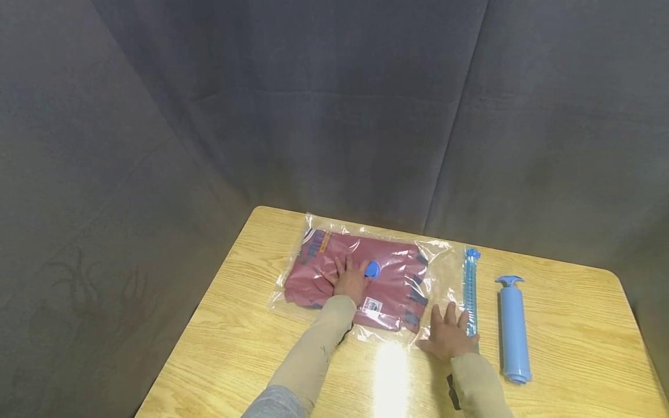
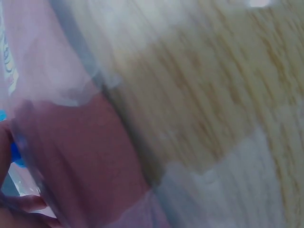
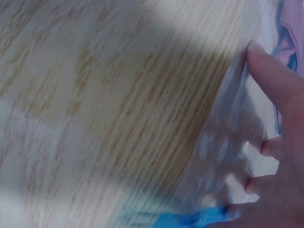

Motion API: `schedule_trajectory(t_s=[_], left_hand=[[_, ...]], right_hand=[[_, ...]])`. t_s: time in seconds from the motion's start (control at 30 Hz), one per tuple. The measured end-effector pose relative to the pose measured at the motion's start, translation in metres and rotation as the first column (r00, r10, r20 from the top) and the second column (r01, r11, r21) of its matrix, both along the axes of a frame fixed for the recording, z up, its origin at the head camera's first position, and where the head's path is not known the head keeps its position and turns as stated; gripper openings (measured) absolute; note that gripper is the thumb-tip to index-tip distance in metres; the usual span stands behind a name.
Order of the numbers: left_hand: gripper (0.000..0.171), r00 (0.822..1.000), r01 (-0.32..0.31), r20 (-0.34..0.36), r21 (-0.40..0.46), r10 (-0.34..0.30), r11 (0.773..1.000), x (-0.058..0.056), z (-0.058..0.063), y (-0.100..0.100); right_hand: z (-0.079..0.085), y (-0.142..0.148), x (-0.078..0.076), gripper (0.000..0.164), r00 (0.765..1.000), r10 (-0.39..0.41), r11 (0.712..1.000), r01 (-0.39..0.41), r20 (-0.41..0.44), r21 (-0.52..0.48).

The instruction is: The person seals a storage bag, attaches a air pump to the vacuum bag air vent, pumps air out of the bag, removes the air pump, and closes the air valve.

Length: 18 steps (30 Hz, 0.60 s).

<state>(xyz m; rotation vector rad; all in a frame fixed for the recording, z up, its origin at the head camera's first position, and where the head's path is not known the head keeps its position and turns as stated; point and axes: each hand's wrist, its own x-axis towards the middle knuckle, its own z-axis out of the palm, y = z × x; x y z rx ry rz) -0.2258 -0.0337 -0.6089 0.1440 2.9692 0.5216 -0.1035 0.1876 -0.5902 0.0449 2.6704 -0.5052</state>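
Note:
A clear plastic vacuum storage bag (image 1: 444, 273) lies flat with a folded maroon garment (image 1: 389, 255) inside. My left hand (image 1: 351, 284) rests spread on the bag over the garment, its thumb beside the round blue valve (image 1: 372, 269). Toward the bag's right end, my right hand (image 1: 448, 338) lies with fingers spread on the clear plastic, close to the blue zip strip (image 1: 470, 290). In the right wrist view the thumb and fingertips of the right hand (image 3: 285, 156) touch the film near the bag's edge. A blue slider (image 1: 473, 253) sits at the strip's far end.
To the right of the bag, a blue hand pump (image 1: 514, 331) lies on the wooden table (image 1: 575, 325), handle pointing away from me. Dark grey fabric (image 1: 334, 116) hangs behind the table and along its left side.

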Motion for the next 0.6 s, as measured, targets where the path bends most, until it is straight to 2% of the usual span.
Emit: schedule_trajectory(t_s=[0.3,0.6], left_hand=[[0.050,1.000,-0.019,0.014,0.013,0.019,1.000,-0.0018,0.0018,-0.0001],[0.052,0.999,-0.036,0.003,0.012,0.036,0.999,-0.0041,-0.0048,-0.0013]], right_hand=[[-0.0034,0.0019,-0.0004,0.104,1.000,-0.005,1.000,0.005,0.002,-0.008],[-0.0041,0.0010,-0.0008,0.105,1.000,-0.003,1.000,0.003,-0.017,-0.003]])
